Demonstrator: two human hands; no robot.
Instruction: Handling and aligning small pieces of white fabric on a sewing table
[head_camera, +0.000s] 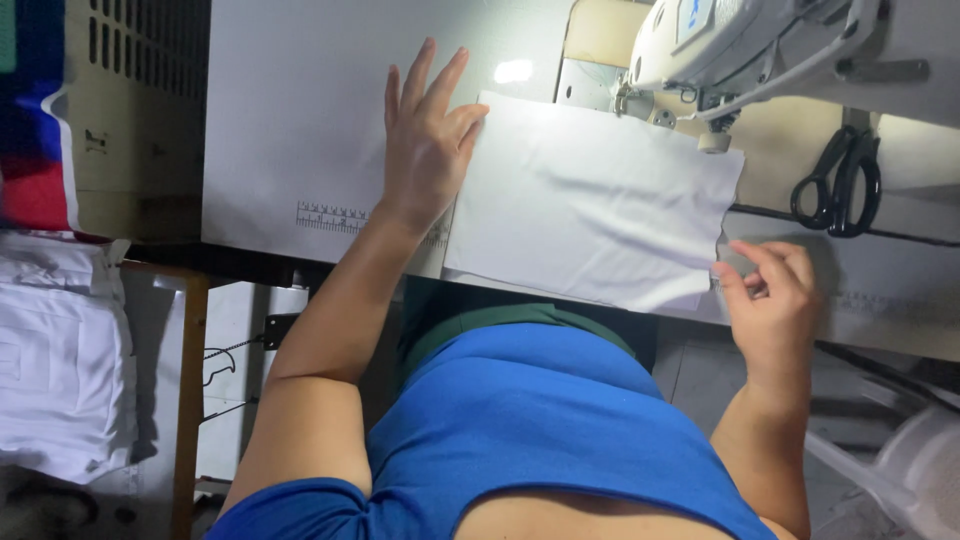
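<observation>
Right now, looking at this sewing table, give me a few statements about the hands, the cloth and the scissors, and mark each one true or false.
1. The left hand lies flat, fingers spread, at the left edge of the white cloth. True.
2. The right hand holds the scissors. False: it pinches the cloth's near right corner; the black scissors lie apart on the table, untouched.
3. The cloth's far right corner lies by the sewing machine. True.
4. The cloth is red. False: it is white.
5. A stack of white fabric sits beside the table on the person's left. True.
</observation>
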